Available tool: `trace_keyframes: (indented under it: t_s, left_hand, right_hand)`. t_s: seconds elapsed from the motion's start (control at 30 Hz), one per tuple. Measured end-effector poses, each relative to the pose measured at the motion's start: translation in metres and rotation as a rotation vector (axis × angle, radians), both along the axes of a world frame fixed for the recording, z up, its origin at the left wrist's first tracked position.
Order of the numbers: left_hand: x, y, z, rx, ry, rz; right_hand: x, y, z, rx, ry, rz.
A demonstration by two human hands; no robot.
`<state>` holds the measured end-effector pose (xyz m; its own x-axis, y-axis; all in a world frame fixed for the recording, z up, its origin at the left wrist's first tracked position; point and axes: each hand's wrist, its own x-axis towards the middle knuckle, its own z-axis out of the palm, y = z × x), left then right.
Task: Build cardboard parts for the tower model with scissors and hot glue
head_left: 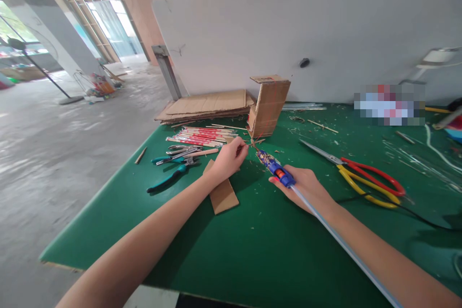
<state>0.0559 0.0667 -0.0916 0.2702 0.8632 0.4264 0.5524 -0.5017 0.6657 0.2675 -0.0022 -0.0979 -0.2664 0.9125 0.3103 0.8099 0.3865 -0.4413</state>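
Observation:
My right hand (pixel 303 185) grips a blue hot glue gun (pixel 276 168), and a long pale glue stick (pixel 335 238) trails from its rear. Its crusted nozzle points away from me, close to the fingertips of my left hand (pixel 231 156). Those left fingers are pinched together; a small thin piece seems to be at their tips, too fine to name. Just beyond the nozzle stands an upright folded cardboard structure (pixel 270 108). Under my left wrist lies a flat cardboard strip (pixel 224 197), partly covered by the hand.
Left of my hand lie teal-handled pliers (pixel 173 178) and wrapped chopsticks (pixel 202 135). Cardboard sheets (pixel 209 102) are stacked behind. Large scissors (pixel 364 175) with red and yellow handles lie right, near a black cord (pixel 415 211). A white board (pixel 231 43) backs the green table (pixel 252 260).

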Motion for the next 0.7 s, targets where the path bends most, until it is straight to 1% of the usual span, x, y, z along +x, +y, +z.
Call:
trace_keyframes:
  t_s: [0.23,0.7]
  left_hand:
    - [0.0,-0.0009,0.0011,-0.007,0.016,0.01]
    - [-0.0001,-0.0003,0.0008,0.005,0.007,0.012]
  right_hand:
    - [-0.0006,-0.0015,0.003,-0.005,0.006,-0.005]
    - [0.0,-0.0009,0.0018,0.012,-0.01,-0.012]
